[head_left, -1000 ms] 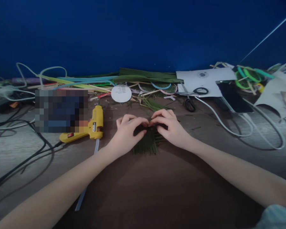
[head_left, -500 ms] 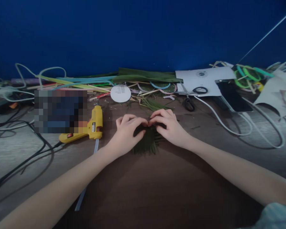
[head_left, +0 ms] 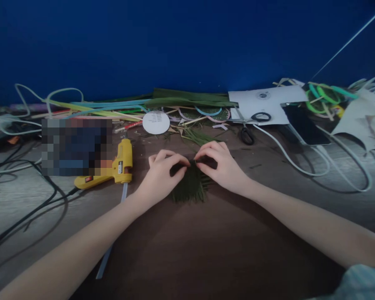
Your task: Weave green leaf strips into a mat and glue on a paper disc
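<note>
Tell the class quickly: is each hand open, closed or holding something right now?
Left hand: closed in a pinch on the green fringed piece.
Right hand: also pinching, at the same piece's upper edge.

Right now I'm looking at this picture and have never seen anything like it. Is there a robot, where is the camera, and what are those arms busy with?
There is no robot: these are a person's two bare hands, pictured by a camera worn on that person's head, looking forward and down. The left hand and right hand are at the upper end of a dark green fringed piece on the brown table; how firmly each grips it cannot be made out. To the left lies a yellow glue gun with a clear stick poking out of its back. Farther off are long green leaf strips, a white disc, a white sheet, black-handled scissors and, to the right, a phone.
</note>
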{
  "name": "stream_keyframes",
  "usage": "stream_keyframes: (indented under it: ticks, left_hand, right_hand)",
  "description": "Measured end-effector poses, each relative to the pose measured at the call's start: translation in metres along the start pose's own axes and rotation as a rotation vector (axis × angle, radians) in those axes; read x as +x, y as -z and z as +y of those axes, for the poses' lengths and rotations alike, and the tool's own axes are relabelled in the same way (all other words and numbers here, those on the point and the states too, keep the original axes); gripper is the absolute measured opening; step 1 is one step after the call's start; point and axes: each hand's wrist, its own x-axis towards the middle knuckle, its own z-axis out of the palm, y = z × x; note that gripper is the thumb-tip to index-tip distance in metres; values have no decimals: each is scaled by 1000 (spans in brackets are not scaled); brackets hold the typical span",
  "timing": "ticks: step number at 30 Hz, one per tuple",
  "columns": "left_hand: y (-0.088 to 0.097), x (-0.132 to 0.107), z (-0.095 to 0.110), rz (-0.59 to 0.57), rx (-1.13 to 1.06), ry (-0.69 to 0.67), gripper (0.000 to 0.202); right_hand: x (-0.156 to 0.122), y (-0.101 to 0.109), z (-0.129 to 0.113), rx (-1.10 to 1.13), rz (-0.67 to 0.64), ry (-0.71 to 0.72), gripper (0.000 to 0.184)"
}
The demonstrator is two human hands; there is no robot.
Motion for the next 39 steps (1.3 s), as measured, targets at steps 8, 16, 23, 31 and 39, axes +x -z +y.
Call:
stream_keyframes:
  ticks: [8, 16, 23, 31, 39]
  left_hand:
    - [2, 2, 1, 0, -23, 36, 12]
    - [2, 2, 2, 0, -19, 40, 13]
    - [1, 1, 1, 6, -11, 37, 13]
    - [0, 1, 0, 11, -21, 29, 13]
    - [0, 2, 0, 15, -10, 26, 13]
  right_hand:
    - [1, -3, 1, -106, -52, 0, 16]
    - [1, -1, -1, -143, -88, -6, 17]
    - [1, -2, -2, -169, -108, 4, 18]
    - [0, -3, 1, -157, -79, 23, 13]
    - [3, -5, -3, -177, -64, -14, 10]
